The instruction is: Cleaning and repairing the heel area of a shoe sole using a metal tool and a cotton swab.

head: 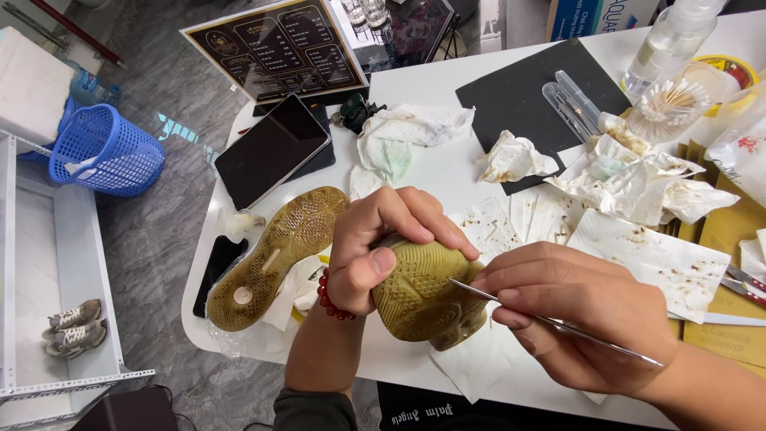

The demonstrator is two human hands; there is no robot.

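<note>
1. Shoe [419, 291] is held sole-up over the white table [447, 172], near its front edge; the sole is yellowed olive with a fine ribbed tread.
2. Left hand [379, 243] is wrapped around the shoe, thumb pressed on the sole.
3. Right hand [578, 315] is pinched on a thin metal pick [550, 322]; its tip is touching the sole.
4. A second shoe [275, 255] is lying sole-up just left.

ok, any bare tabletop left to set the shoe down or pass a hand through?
One bare patch of white table: between the crumpled tissue by the tablet, the black mat and the left hand. Right side is crowded with stained paper wipes. Left of the held shoe, the second sole fills the edge. Right hand holds a metal pick.
</note>
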